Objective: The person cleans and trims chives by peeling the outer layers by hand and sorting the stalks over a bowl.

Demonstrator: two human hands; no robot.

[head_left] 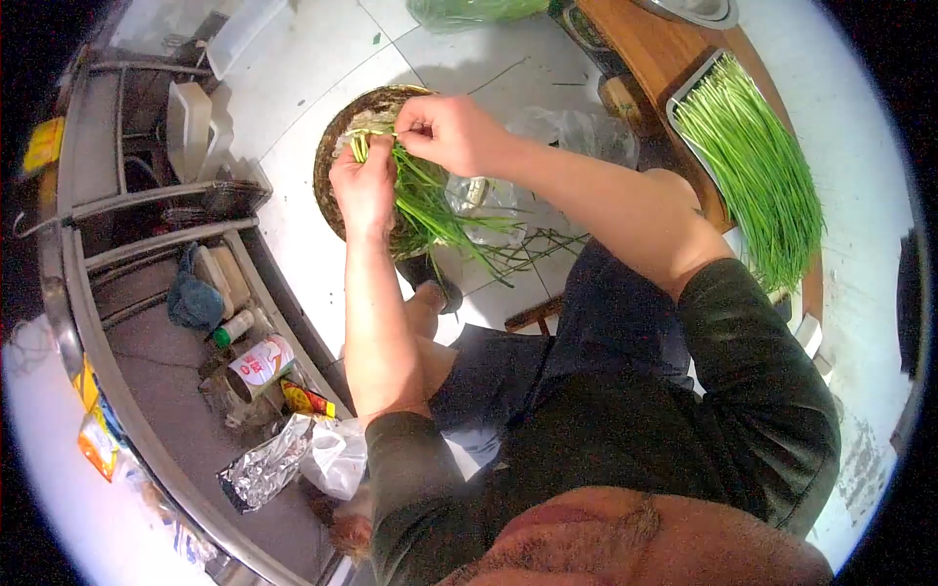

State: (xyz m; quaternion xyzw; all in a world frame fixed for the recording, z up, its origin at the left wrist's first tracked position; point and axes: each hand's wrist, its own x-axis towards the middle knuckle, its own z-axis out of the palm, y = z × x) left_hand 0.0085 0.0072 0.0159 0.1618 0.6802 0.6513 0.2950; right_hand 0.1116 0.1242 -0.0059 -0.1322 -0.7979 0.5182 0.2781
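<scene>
My left hand [365,188] is closed round a bunch of long green stalks [428,207], whose pale ends stick out above the fist and whose green ends hang down to the right. Just right of those pale ends, my right hand [435,132] is closed in a pinch. Whatever lies between its fingertips is too small to name. Both hands are over a round brown basket [324,181] on the tiled floor, which they partly hide.
A metal tray [674,109] heaped with long green stalks [757,166] rests on a wooden surface [635,34] at the right. Clear plastic bags [576,132] lie beside the basket. A shelf unit [176,391] at the left holds a can [262,366], foil [266,467] and a blue cloth [195,293].
</scene>
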